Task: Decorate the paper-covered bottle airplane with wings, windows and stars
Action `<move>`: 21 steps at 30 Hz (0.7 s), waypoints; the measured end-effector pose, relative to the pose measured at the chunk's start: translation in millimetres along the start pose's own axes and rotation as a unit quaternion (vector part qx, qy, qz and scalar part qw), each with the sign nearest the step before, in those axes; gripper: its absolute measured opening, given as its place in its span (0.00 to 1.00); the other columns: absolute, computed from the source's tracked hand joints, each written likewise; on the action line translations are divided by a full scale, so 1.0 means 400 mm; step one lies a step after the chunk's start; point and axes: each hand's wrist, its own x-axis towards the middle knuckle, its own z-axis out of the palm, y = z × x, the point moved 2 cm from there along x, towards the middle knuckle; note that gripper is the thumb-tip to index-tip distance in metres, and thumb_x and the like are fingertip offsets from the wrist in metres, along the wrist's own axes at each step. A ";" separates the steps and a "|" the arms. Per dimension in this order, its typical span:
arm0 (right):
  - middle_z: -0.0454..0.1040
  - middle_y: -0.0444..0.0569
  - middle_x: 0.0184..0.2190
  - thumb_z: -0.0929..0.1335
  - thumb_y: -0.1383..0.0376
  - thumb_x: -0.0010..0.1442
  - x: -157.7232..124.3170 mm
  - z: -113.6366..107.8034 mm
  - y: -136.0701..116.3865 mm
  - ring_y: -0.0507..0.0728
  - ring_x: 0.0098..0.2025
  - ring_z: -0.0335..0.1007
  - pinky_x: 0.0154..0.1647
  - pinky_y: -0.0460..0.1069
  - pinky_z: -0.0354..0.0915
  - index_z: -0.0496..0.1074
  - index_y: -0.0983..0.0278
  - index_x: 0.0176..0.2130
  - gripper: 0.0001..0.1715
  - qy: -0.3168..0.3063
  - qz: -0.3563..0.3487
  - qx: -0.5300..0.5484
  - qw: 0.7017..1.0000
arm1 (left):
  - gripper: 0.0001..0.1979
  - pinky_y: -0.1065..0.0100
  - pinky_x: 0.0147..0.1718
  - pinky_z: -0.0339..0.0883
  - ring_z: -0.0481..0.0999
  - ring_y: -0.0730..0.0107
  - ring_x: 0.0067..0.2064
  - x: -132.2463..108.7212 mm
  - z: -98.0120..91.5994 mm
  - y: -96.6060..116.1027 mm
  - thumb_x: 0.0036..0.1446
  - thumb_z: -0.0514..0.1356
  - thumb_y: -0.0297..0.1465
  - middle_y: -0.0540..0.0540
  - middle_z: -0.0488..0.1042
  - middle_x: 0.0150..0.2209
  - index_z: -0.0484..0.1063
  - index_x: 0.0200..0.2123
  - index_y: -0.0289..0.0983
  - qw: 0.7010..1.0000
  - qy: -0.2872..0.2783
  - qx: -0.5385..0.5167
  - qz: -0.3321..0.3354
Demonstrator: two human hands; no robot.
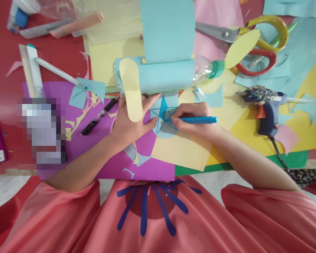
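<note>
The right hand point(193, 117) has its grip closed narrow around one blue marker point(200, 119), pinched low near the tip so the line can be steered, with the tip resting on the five-pointed star point(163, 116) drawn on a pale blue paper disc point(162, 130). The left hand point(126, 124), at nine o'clock of the disc, grips nothing: it lies flat with fingers spread, the fingertips on the disc's edge, most likely to keep the paper from sliding under the marker. The disc rests on one yellow sheet point(181, 151) and one purple sheet point(94, 140), which overlap near the front edge of the desk point(55, 52). At twelve o'clock of the disc lies one plastic bottle plane point(163, 75) wrapped in blue paper, close enough that its yellow tail overhangs the left hand. One black marker point(100, 116) lies at nine o'clock of the left hand, and one white pen point(58, 72) at ten o'clock. One glue gun point(265, 109) sits at three o'clock of the right hand, well apart. At one o'clock are yellow-handled scissors point(252, 31) and a red handle point(263, 61), seemingly two pairs
</note>
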 end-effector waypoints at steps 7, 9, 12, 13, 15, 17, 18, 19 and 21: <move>0.67 0.41 0.21 0.70 0.61 0.57 0.008 -0.007 0.013 0.48 0.23 0.61 0.23 0.46 0.58 0.68 0.62 0.26 0.11 0.120 -0.018 0.014 0.993 | 0.28 0.51 0.59 0.63 0.74 0.51 0.55 0.001 0.000 0.001 0.63 0.59 0.33 0.44 0.77 0.47 0.64 0.66 0.43 1.000 0.001 0.001 0.004; 0.67 0.41 0.21 0.70 0.62 0.57 0.008 -0.005 0.016 0.48 0.22 0.60 0.22 0.46 0.58 0.69 0.62 0.26 0.10 0.126 -0.023 0.005 0.992 | 0.28 0.51 0.58 0.64 0.74 0.52 0.54 0.001 0.000 0.002 0.63 0.58 0.33 0.43 0.76 0.47 0.64 0.66 0.42 1.000 -0.002 0.003 0.001; 0.68 0.41 0.21 0.69 0.64 0.57 0.007 -0.002 0.015 0.47 0.21 0.59 0.22 0.46 0.57 0.69 0.62 0.27 0.08 0.127 -0.030 0.000 0.992 | 0.28 0.50 0.59 0.63 0.74 0.51 0.55 0.001 -0.001 0.002 0.64 0.58 0.33 0.43 0.76 0.47 0.64 0.66 0.42 1.000 -0.004 0.005 0.000; 0.68 0.41 0.21 0.69 0.65 0.57 0.007 -0.001 0.014 0.47 0.21 0.59 0.21 0.46 0.57 0.69 0.62 0.27 0.07 0.126 -0.032 0.000 0.991 | 0.27 0.50 0.59 0.63 0.74 0.51 0.55 0.001 -0.001 0.002 0.64 0.58 0.33 0.43 0.76 0.47 0.64 0.66 0.42 1.000 -0.004 0.004 0.001; 0.68 0.41 0.21 0.68 0.65 0.56 0.007 -0.001 0.010 0.47 0.21 0.59 0.21 0.46 0.56 0.69 0.62 0.27 0.07 0.121 -0.033 -0.001 0.992 | 0.27 0.49 0.60 0.62 0.73 0.51 0.56 0.000 -0.001 0.003 0.64 0.58 0.33 0.43 0.76 0.47 0.64 0.66 0.42 1.000 -0.004 0.005 0.001; 0.68 0.41 0.20 0.68 0.65 0.56 0.006 -0.002 0.008 0.47 0.21 0.59 0.21 0.46 0.55 0.69 0.62 0.26 0.07 0.113 -0.028 -0.005 0.993 | 0.27 0.48 0.61 0.61 0.73 0.50 0.57 0.000 -0.001 0.003 0.64 0.58 0.33 0.43 0.77 0.48 0.64 0.66 0.42 1.000 -0.004 0.007 0.001; 0.68 0.41 0.20 0.68 0.65 0.56 0.006 -0.002 0.007 0.47 0.21 0.59 0.21 0.46 0.55 0.69 0.62 0.26 0.07 0.108 -0.024 -0.009 0.994 | 0.27 0.48 0.61 0.61 0.73 0.50 0.57 0.000 -0.001 0.004 0.64 0.58 0.33 0.43 0.77 0.48 0.64 0.66 0.42 1.000 -0.005 0.008 0.001; 0.67 0.41 0.20 0.68 0.65 0.56 0.006 -0.002 0.007 0.47 0.21 0.59 0.22 0.46 0.55 0.68 0.63 0.26 0.08 0.103 -0.019 -0.013 0.994 | 0.27 0.47 0.61 0.60 0.72 0.49 0.58 -0.001 -0.001 0.004 0.64 0.58 0.34 0.42 0.77 0.48 0.64 0.66 0.41 1.000 -0.005 0.009 0.001; 0.67 0.41 0.19 0.68 0.64 0.55 0.006 -0.003 0.006 0.47 0.21 0.59 0.22 0.46 0.55 0.67 0.63 0.25 0.09 0.089 -0.011 -0.019 0.996 | 0.27 0.46 0.61 0.60 0.72 0.48 0.58 -0.001 0.000 0.004 0.64 0.57 0.34 0.42 0.77 0.49 0.64 0.66 0.40 1.000 -0.004 0.010 0.003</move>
